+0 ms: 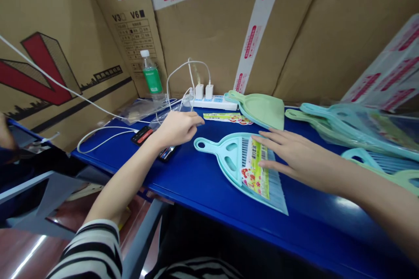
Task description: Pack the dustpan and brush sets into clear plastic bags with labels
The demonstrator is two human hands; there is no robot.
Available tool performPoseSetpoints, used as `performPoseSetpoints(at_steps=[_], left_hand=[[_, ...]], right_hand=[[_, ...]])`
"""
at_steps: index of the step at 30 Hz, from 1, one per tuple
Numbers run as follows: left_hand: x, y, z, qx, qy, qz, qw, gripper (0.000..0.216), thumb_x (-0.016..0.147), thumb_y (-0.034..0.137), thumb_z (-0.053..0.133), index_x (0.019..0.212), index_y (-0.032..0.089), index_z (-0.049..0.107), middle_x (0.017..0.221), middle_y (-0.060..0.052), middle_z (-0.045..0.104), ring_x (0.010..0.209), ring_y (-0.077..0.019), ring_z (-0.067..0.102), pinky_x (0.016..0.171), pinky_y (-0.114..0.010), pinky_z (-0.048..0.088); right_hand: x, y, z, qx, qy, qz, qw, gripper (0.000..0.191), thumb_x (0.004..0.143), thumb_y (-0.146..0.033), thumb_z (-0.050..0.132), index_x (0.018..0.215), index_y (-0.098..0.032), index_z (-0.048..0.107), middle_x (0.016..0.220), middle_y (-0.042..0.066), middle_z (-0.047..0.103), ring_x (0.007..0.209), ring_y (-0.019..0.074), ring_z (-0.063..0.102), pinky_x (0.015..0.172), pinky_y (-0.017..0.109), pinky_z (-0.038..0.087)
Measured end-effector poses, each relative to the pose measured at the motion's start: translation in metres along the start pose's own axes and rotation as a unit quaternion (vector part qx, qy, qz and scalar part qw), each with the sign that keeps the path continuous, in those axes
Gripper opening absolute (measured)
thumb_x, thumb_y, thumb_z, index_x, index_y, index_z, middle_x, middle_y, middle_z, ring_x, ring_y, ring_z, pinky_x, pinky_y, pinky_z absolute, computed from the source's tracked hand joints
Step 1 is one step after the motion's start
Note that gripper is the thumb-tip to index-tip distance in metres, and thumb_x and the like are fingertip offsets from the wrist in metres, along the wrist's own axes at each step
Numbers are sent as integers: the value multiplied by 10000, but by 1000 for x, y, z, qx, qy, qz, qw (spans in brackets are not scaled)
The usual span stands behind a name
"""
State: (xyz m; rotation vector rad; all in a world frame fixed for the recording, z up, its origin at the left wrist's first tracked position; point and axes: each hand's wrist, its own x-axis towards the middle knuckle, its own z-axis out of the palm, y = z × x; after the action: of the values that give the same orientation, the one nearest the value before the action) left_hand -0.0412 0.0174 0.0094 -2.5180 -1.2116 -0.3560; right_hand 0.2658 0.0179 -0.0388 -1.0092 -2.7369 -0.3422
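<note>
A light blue dustpan (222, 171) lies on the table with its handle to the left. A blue-bristled brush (277, 192) rests in it, crossed by a yellow-green printed label card (257, 168). My right hand (293, 154) is spread with stretched fingers, its fingertips at the card's right and upper edge. Over the table to the left of the dustpan, my left hand (180, 128) has its fingers curled together; what they hold, if anything, is hidden. Behind the dustpan lie another label card (225, 117) and a green dustpan (263, 108) stacked on a blue one.
Two phones (143, 135) lie by my left forearm. A power strip (214, 103) with white chargers and cables stands by the cardboard wall (209, 43), near a green-labelled bottle (152, 76). Several bagged dustpans (353, 128) lie right. Part of another person's hand (5, 133) shows far left.
</note>
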Motion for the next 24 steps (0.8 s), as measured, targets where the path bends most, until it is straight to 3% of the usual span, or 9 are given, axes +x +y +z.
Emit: performPoseSetpoints(at_steps=[4,9,14,21,24], left_hand=[[1,8,4,-65,9,94,993,363,812,106,385,999,180,688,895,-20,727,688,-120,656,576,-235,443],[3,18,5,-71,0,141,987,404,842,109,365,1152,183,613,908,-22,718,695,-111,642,561,-226,427],[2,32,5,-53,47,201,977,392,904,131,331,1234,159,542,786,-11,697,637,-116,603,560,-238,427],[2,48,12,-59,64,320,944,372,935,97,331,1229,165,550,839,-12,716,660,-134,573,571,-260,420],[1,51,11,-74,41,330,940,386,948,119,307,1232,181,562,834,-37,711,745,-148,608,612,-270,437]], right_hand=[[2,4,-6,-7,2,-3,1000,677,926,-602,236,1284,-151,590,1206,166,656,1126,322,597,887,490,515],[3,2,-9,-1,4,8,1000,598,930,-552,315,1263,-148,603,1209,162,654,1144,315,584,909,474,503],[9,-8,-21,74,-17,36,996,581,937,-500,325,1322,-121,540,1249,169,629,1148,300,584,912,467,503],[19,-14,-27,203,55,199,957,540,939,-477,291,1286,-159,556,1150,134,686,1006,283,653,836,435,531],[20,-7,-24,281,88,229,928,568,932,-491,300,1371,-163,452,1157,135,674,946,264,664,780,415,550]])
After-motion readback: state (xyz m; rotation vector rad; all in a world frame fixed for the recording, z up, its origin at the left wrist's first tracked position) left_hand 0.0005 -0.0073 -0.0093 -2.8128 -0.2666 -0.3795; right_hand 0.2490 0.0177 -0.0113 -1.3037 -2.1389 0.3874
